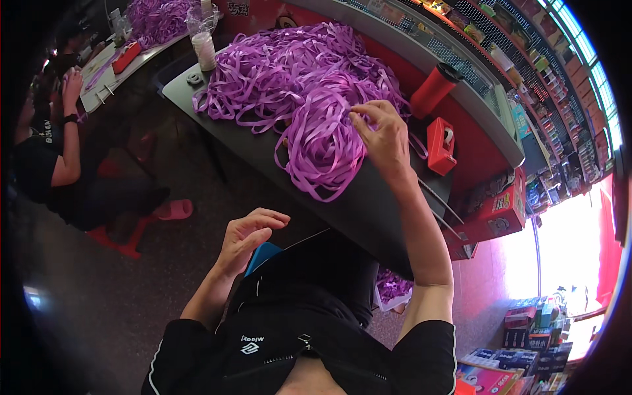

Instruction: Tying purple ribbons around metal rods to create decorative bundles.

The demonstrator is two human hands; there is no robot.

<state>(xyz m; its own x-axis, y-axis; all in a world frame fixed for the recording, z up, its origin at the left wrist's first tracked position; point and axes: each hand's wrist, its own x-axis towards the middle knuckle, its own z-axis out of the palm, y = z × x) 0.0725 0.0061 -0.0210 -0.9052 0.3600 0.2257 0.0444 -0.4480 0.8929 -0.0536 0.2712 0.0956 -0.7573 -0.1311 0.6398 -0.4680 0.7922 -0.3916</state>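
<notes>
A big tangled heap of glossy purple ribbons (283, 72) covers much of the dark table, and a rounder bundle of looped purple ribbon (322, 151) lies at its near side. Over the right side of that bundle, my right hand (387, 135) has thumb and forefinger pinched at a ribbon; the strand between the fingertips is hard to make out. My left hand (247, 240) hovers in front of the table edge, above my lap, with fingers stretched forward, thumb apart and nothing in it.
A red tape dispenser (441, 146) and a red cylindrical flask (434, 89) stand right of the heap. Thin sticks (438, 197) jut past the table's right edge. Stacked cups (203, 52) stand at the far left corner. Another person (56, 151) sits at a white table (99, 89).
</notes>
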